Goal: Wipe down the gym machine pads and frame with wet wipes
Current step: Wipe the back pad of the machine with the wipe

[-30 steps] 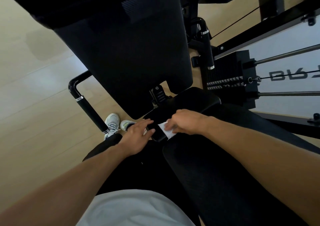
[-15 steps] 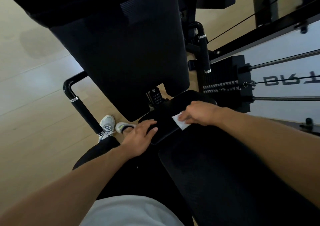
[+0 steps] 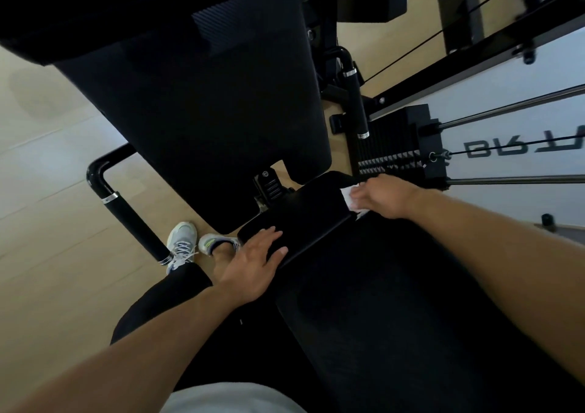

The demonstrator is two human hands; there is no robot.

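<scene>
R hand [image 3: 384,196] presses white wet wipe [image 3: 349,198] on small black vinyl pad [image 3: 311,213]; L hand [image 3: 256,259] flat, fingers spread, on pad's near end; mirrored lettering beyond pad unreadable

Upside-down dark lettering on white panel [image 3: 522,134], partly cut off, unreadable
</scene>
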